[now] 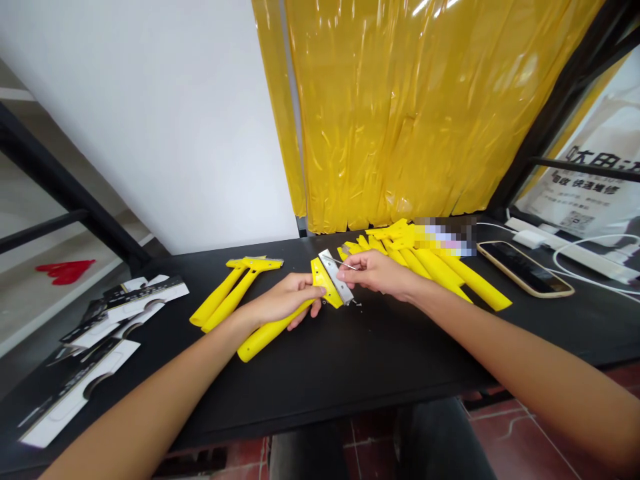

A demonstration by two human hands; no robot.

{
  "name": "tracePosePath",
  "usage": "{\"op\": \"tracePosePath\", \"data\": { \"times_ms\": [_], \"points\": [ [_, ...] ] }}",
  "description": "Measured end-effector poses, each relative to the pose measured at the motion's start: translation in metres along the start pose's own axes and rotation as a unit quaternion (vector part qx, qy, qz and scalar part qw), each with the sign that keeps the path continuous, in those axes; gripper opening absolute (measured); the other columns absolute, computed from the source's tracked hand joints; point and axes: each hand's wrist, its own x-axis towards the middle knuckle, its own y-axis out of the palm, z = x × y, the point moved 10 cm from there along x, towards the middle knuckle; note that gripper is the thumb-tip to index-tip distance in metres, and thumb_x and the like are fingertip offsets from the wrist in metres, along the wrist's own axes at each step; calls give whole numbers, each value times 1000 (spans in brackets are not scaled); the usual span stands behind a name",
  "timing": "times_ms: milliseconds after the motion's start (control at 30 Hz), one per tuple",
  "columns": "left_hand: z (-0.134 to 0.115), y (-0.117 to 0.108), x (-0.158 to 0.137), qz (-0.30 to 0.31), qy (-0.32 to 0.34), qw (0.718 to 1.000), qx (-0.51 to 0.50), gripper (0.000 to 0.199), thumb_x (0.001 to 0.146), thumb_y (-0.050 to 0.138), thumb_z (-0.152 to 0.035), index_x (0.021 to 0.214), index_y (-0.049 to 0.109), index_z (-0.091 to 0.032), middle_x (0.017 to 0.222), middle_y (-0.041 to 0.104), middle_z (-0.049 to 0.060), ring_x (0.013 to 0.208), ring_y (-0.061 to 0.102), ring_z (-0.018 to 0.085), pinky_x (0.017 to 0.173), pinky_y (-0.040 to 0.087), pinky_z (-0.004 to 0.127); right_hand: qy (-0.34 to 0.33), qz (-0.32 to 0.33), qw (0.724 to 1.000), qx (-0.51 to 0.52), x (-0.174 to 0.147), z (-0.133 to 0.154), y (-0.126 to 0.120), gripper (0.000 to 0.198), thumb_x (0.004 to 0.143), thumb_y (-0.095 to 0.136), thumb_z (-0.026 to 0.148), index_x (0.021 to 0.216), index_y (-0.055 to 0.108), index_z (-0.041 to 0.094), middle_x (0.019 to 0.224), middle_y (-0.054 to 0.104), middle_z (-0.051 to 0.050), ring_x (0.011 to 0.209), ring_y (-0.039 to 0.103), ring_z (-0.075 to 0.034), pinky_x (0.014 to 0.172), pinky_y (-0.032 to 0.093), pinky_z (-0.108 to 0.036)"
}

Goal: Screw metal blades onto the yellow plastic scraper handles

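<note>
My left hand (286, 298) is closed around the neck of a yellow scraper (273, 335), thumb on top, its handle slanting down to the left. A silver metal blade plate (342, 287) lies along the front edge of the scraper's head. My right hand (377, 272) pinches a thin metal rod (343, 263), like a hex key, with its tip over the blade plate. The rod's exact kind is too small to tell. Tiny screws (357, 303) lie on the table just past the plate.
Two yellow scrapers (249, 275) with blades lie to the left. Several yellow scraper handles (440, 267) are piled at the right, beside a phone (525, 269) and a white power strip (575, 248). Printed cards (95, 373) lie at the far left of the black table (400, 360).
</note>
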Motion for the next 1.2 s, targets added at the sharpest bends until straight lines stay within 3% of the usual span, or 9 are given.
{"op": "tracePosePath", "data": {
  "times_ms": [200, 533, 800, 1200],
  "points": [
    [-7, 10, -3, 22, 17, 999, 22, 29, 95, 56, -48, 98, 60, -19, 70, 66, -1, 34, 49, 7, 34, 33, 19, -23, 4, 1000, -2, 3, -3, 16, 27, 83, 70, 40, 72, 61, 17, 66, 62, 2, 57, 44, -9, 55, 31, -25],
    [-6, 9, -1, 23, 26, 999, 22, 34, 96, 54, -50, 97, 64, -18, 70, 69, 2, 35, 50, 8, 36, 35, 20, -11, 15, 1000, 0, 2, -5, 16, 18, 83, 70, 33, 77, 63, 18, 67, 63, 2, 59, 48, -10, 56, 34, -25],
    [-6, 10, 0, 38, 40, 998, 6, 30, 96, 57, -46, 96, 64, -16, 71, 70, 4, 38, 55, 10, 37, 38, 20, 9, 31, 999, 8, 1, -7, 21, 19, 82, 72, 33, 80, 62, 17, 65, 58, 4, 55, 43, -8, 52, 31, -24],
    [-2, 13, -2, 46, -3, 999, 14, 42, 94, 61, -50, 103, 73, -11, 59, 68, 5, 37, 56, 12, 37, 40, 20, -40, 46, 998, -9, 1, -9, 34, 18, 84, 69, 33, 76, 63, 18, 68, 66, 1, 59, 50, -9, 54, 34, -23]
  ]
}}
